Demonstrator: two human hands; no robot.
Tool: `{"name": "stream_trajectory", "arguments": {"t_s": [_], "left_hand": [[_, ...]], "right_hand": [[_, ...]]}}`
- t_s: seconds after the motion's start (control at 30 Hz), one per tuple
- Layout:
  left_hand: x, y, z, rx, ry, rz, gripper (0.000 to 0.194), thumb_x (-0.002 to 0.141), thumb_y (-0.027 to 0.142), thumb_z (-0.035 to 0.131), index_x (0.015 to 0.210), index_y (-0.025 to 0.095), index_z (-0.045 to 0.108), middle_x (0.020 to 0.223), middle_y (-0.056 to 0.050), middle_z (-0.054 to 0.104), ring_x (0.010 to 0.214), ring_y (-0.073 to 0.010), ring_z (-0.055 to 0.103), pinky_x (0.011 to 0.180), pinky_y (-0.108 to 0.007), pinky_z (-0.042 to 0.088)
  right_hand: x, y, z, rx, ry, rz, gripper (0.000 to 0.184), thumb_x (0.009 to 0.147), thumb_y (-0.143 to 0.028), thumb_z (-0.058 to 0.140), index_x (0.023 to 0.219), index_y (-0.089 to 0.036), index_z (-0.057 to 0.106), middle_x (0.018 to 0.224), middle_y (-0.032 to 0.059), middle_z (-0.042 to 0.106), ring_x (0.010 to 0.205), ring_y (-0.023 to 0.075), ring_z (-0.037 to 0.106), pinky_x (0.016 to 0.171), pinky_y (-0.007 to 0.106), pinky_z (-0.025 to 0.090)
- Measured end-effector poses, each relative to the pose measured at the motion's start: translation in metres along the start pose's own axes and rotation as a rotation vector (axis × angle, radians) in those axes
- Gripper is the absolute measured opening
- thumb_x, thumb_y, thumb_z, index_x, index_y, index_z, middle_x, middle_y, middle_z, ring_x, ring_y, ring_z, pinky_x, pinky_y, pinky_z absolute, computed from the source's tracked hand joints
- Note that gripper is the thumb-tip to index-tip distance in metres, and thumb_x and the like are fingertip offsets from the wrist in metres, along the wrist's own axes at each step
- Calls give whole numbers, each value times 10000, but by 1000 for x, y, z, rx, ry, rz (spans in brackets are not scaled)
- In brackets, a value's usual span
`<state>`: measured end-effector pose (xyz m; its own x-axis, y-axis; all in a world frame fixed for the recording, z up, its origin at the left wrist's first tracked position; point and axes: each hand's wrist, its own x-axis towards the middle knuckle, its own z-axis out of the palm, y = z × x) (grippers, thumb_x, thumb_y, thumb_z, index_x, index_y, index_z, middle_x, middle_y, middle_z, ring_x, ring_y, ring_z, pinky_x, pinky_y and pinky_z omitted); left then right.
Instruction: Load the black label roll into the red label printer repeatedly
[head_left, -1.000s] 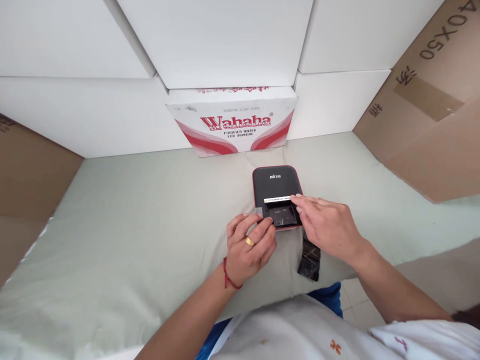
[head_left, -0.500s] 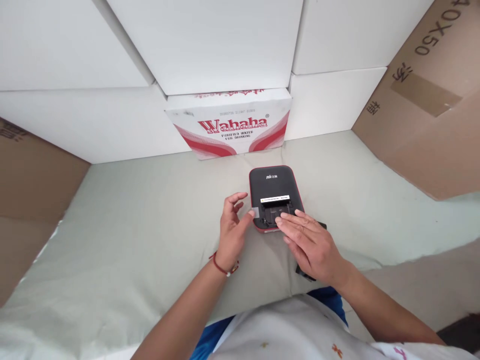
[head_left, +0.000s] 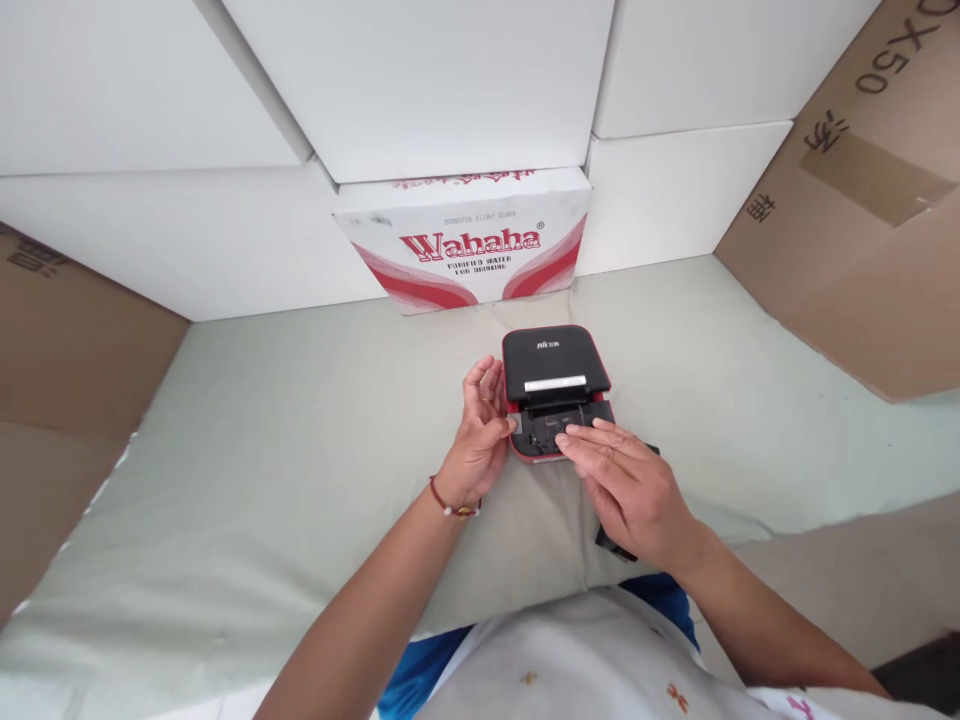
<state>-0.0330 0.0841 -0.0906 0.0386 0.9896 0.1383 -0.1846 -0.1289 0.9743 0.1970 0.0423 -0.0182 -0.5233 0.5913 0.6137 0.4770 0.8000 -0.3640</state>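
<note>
A small black printer [head_left: 556, 352] with a red edge lies in front of me, its lid tilted up a little from the body. A white label strip [head_left: 554, 384] runs along the lid's front edge, above a dark recess. At the left side, my left hand [head_left: 484, 430] has its thumb on a grey tab [head_left: 516, 424] and its fingers bent along the printer's edge. My right hand [head_left: 630, 482] rests stretched fingertips on the front of the recess. Partly beneath that hand is a flat black piece [head_left: 616, 546], mostly hidden.
The surface is covered by a pale green cloth [head_left: 322, 450]. Behind the printer stands a white and red Wahaha carton [head_left: 472, 245], backed by stacked white boxes [head_left: 420, 80]. Brown cardboard boxes stand at the left [head_left: 82, 400] and right [head_left: 862, 280].
The printer's lid has risen, showing red gaps at its sides. My left fingers have moved in against the printer's left edge. My right hand has hardly moved.
</note>
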Motion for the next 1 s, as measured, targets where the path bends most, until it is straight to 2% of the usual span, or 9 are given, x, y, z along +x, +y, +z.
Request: {"name": "stream_trajectory", "arguments": {"t_s": [0.13,0.27,0.33,0.47,0.57,0.7,0.8,0.9,1.0], "left_hand": [[-1,-14,1,-13,21,32,715,919,577,732,1528,405,399,1733,-80,409,1560,-253,483,1160,-433,538],[-2,-27,3,-85,48,89,641,897,582,766,1428,351,493,1659,-95,490,1525,-266,515,1190,-461,505],[-2,-28,5,-143,52,77,652,878,542,799,1424,340,505,1636,-89,508,1532,-267,498,1224,-464,466],[0,-22,9,-263,57,8,677,839,499,840,1413,329,525,1619,-69,514,1558,-283,445,1281,-466,386],[1,-19,12,-316,69,-16,700,793,477,877,1385,310,545,1615,-78,510,1581,-306,408,1316,-484,331],[1,-18,12,-345,54,-21,713,783,446,883,1389,304,535,1650,-84,474,1607,-312,372,1348,-504,281],[1,-18,11,-350,44,-27,695,799,426,869,1390,306,525,1651,-83,473,1609,-308,370,1350,-511,279],[1,-18,10,-347,28,-29,673,822,409,847,1399,308,517,1649,-81,473,1606,-301,375,1346,-509,285],[1,-18,9,-347,29,-31,663,823,407,838,1396,314,520,1637,-74,481,1589,-296,392,1329,-499,313]], "right_hand": [[16,3,-11,27,-21,19,378,1040,-71,537,1340,-242,690,1129,54,853,1109,221,802,1063,437,635],[53,19,-21,75,-134,225,225,1094,-243,552,1203,-231,749,1042,36,857,900,193,816,845,318,644],[79,30,-21,-31,-294,334,265,1098,-285,530,1216,-233,760,1104,47,850,927,209,809,824,318,616],[128,43,-8,-410,-798,417,318,1071,-293,518,1281,-253,754,1301,95,796,1152,294,758,870,358,566],[147,43,8,-519,-930,444,284,1006,-235,589,1224,-198,767,1237,160,803,1138,345,759,834,373,555],[153,42,25,-563,-981,464,229,928,-146,637,1094,-140,793,1169,208,804,1130,375,756,814,385,552],[148,35,20,-581,-956,476,288,940,-151,607,1179,-163,766,1189,184,798,1119,361,754,798,382,547],[135,20,-10,-548,-819,465,343,1000,-242,558,1305,-178,702,1260,163,773,1072,340,750,798,400,547],[112,10,-58,-279,-527,410,314,1046,-398,542,1237,-233,728,1221,99,788,958,264,742,779,361,544]]}}
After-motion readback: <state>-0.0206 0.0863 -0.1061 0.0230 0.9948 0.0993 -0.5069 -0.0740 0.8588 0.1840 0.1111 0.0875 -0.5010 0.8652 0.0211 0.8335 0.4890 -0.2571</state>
